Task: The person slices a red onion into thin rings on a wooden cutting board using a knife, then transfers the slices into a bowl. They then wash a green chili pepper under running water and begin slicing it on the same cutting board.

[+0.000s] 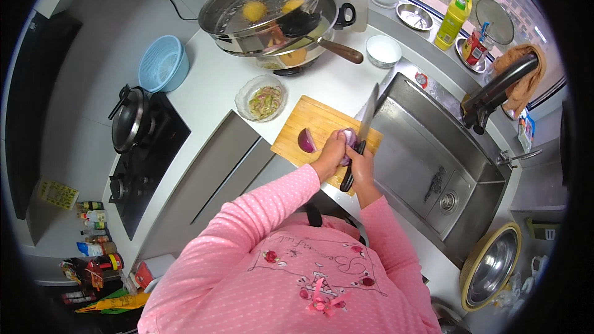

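My left hand (pixel 333 152) grips a piece of red onion (pixel 349 135) over a wooden cutting board (pixel 297 120). Close against it, my right hand (pixel 362 167) has the black handle of a kitchen knife (pixel 370 109), and its fingers also touch the onion. The blade points away from me, up past the board's far right edge. Another cut piece of red onion (pixel 306 140) lies on the board, left of my hands. Beyond the board's far left corner stands a clear glass bowl (pixel 241 97) with sliced vegetable pieces in it.
A stainless steel sink (pixel 403 167) adjoins the board on the right, under a dark faucet (pixel 501 86). At the back stands a lidded steamer (pixel 222 41). A white bowl (pixel 383 50), a blue plastic basket (pixel 163 64) and a gas stove (pixel 139 171) with a lidded pan (pixel 130 120) surround the counter.
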A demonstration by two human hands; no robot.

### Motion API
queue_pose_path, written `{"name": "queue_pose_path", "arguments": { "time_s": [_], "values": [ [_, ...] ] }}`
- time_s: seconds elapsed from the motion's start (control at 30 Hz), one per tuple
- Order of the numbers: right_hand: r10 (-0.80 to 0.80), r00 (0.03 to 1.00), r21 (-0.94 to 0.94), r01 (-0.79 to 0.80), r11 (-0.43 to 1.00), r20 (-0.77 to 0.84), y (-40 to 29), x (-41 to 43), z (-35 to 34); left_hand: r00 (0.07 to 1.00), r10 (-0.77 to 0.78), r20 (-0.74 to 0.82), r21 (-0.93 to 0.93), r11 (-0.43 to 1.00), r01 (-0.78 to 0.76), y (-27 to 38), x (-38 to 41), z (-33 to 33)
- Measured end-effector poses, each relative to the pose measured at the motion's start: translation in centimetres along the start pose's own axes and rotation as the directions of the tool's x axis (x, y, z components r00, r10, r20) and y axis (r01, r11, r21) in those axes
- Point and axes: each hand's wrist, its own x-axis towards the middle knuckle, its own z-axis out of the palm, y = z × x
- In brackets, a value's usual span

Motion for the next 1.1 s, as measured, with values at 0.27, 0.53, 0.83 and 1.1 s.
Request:
{"name": "queue_pose_path", "arguments": {
  "time_s": [0.27,0.53,0.83,1.1],
  "values": [
    [-0.056,0.994,-0.031,0.054,0.998,-0.09,-1.0,-2.6,1.4,0.998,0.037,0.042,-0.016,0.999,-0.036,2.9,-3.8,0.1],
    [-0.096,0.989,0.218,0.119,0.969,-0.113,-1.6,-3.4,10.8,0.978,0.188,0.095,0.005,0.982,-0.189,7.4,-3.6,-7.1],
    [-0.032,0.994,0.452,0.077,0.889,-0.106,2.4,0.1,24.5,0.988,0.123,0.099,0.113,0.985,-0.134,13.2,0.5,-20.2],
    [-0.055,0.99,0.634,0.127,0.763,-0.132,3.5,3.4,31.0,0.969,0.094,0.229,0.135,0.983,-0.128,16.1,5.9,-26.2]
  ]
}}
